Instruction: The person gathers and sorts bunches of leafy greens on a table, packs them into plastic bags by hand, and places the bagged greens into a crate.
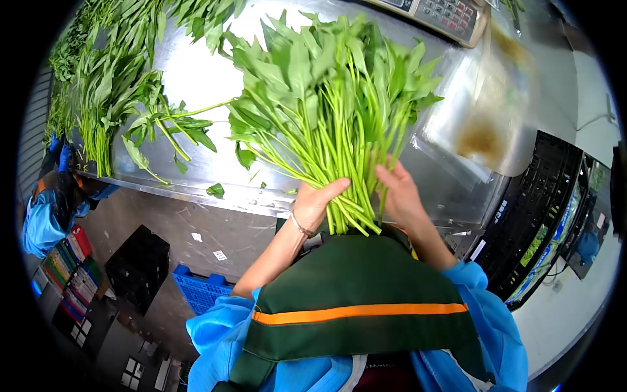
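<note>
A large bunch of leafy green vegetables lies over the metal table, its leaves away from me and its cut stems toward my apron. My left hand is wrapped round the lower stems on their left side. At the right edge of the bunch, my right hand has its fingers curled by a few stems; motion blur hides whether they are gripped. Loose sprigs and leaf scraps lie left of the bunch.
More greens are heaped at the table's left end, near a co-worker's blue sleeve. A scale stands at the back right, above clear plastic bags. Black crates are at the right; a blue crate is on the floor.
</note>
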`<move>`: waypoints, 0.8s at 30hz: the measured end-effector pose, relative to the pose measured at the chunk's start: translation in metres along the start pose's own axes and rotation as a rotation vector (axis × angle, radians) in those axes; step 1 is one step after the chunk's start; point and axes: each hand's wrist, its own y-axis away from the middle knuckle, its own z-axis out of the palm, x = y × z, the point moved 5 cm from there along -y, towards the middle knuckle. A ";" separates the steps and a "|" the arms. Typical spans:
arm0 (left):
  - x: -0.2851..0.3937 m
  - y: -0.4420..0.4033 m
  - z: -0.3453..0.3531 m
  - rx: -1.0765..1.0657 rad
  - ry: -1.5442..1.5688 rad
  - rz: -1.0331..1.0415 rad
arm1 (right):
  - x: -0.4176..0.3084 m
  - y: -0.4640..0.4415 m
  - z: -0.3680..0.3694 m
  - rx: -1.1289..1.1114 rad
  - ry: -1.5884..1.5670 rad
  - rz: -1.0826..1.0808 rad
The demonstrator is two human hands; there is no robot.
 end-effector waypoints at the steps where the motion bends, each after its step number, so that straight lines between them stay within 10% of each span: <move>1: 0.004 0.001 -0.003 -0.003 0.007 -0.004 | -0.003 0.008 0.003 0.008 -0.202 0.046; 11: -0.021 -0.010 -0.007 0.026 0.177 -0.171 | 0.023 -0.003 -0.005 0.242 0.139 -0.012; 24: -0.015 -0.012 0.003 -0.070 0.140 -0.157 | 0.003 0.001 0.013 0.204 -0.177 -0.024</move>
